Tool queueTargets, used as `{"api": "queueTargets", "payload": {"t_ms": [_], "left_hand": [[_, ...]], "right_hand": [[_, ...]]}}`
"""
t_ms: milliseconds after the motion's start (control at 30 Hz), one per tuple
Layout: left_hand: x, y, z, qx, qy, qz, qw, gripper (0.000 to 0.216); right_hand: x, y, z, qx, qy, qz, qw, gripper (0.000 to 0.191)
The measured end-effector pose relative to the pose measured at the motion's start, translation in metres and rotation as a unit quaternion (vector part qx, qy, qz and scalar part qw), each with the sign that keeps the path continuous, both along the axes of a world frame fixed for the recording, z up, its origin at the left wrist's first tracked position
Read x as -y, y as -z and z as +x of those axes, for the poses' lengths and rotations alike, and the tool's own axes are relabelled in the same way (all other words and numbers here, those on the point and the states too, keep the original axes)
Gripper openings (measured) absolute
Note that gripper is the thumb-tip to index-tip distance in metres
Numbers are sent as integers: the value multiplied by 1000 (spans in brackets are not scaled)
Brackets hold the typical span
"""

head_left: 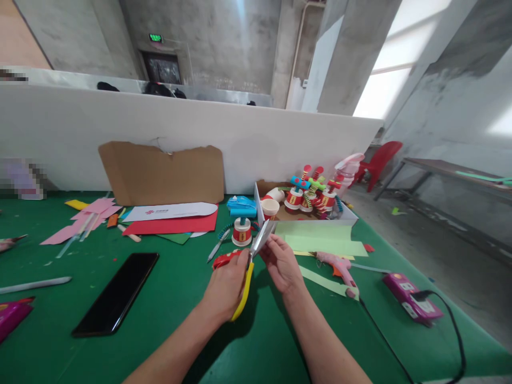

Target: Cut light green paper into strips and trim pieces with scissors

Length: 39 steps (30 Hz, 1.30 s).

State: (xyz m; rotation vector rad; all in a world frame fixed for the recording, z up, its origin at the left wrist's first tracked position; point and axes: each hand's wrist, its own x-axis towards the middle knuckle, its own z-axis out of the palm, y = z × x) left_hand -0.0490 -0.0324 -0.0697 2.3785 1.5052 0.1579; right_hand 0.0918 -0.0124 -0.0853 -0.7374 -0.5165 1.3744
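Note:
My left hand (224,287) is closed around the yellow handle of a pair of scissors (256,250), whose silver blades point up and to the right. A small red piece (224,260) sits at the top of that hand. My right hand (282,262) is pinched near the blade tips, on something too small to make out. Just beyond the hands stands a red-and-white paper cup figure (242,232) on the green table (168,298).
A black phone (118,293) lies to the left. A pink glue gun (340,269), light green paper sheets (320,239) and a pink power strip (412,301) with a black cable lie to the right. A box (347,214) of cup figures, coloured papers and cardboard (160,173) sit behind.

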Motion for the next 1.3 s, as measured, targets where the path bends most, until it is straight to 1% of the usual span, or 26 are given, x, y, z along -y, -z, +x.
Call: {"api": "queueTargets", "payload": {"t_ms": [233, 400, 567, 767, 933, 1133, 1300], "left_hand": [[1, 0, -1, 4, 6, 1, 1000, 46], [1, 0, -1, 5, 9, 2, 1000, 47], [1, -3, -1, 2, 9, -7, 1000, 48], [1, -2, -1, 5, 6, -1, 1000, 45], [1, 0, -2, 14, 11, 8, 1000, 47], [1, 1, -2, 14, 7, 2, 1000, 47], [1, 1, -2, 11, 11, 5, 1000, 47]], "right_hand": [[-2, 4, 1, -1, -4, 1, 1000, 28], [-1, 3, 1, -5, -10, -3, 1000, 29], [0, 3, 1, -4, -15, -3, 1000, 25], [-1, 3, 1, -5, -12, -6, 1000, 28], [0, 0, 2, -6, -14, -7, 1000, 30], [0, 0, 2, -10, -17, -5, 1000, 27], [-1, 1, 3, -14, -12, -10, 1000, 28]]}}
